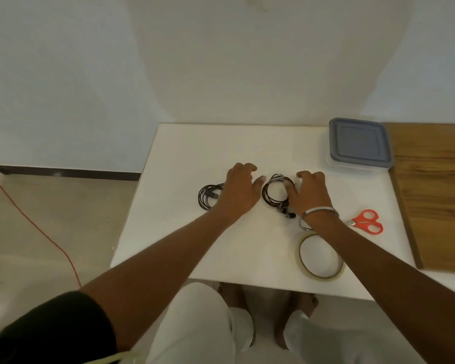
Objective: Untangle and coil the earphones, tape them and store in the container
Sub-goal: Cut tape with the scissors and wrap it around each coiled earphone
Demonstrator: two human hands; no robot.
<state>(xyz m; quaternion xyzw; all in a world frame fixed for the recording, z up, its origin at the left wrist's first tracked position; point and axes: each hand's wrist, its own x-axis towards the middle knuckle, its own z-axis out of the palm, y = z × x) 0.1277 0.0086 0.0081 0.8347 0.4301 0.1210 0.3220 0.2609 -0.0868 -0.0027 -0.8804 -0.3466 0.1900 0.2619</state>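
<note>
Left hand (238,191) open, fingers loosely curled, beside black coiled earphone bundle (275,193) mid white tabletop (195,232); right hand (309,191) relaxed, fingertips touching coil. Advice: pin loops flat before taping.

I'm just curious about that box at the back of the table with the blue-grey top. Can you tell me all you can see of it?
The container is a shallow, square box with rounded corners. Its body looks like clear plastic, showing only as a pale rim under a blue-grey lid that has a recessed centre panel. The lid is on and lies flat. It sits on the white table at the far right corner, next to a wooden surface. Neither hand touches it. Its contents cannot be seen.
</note>
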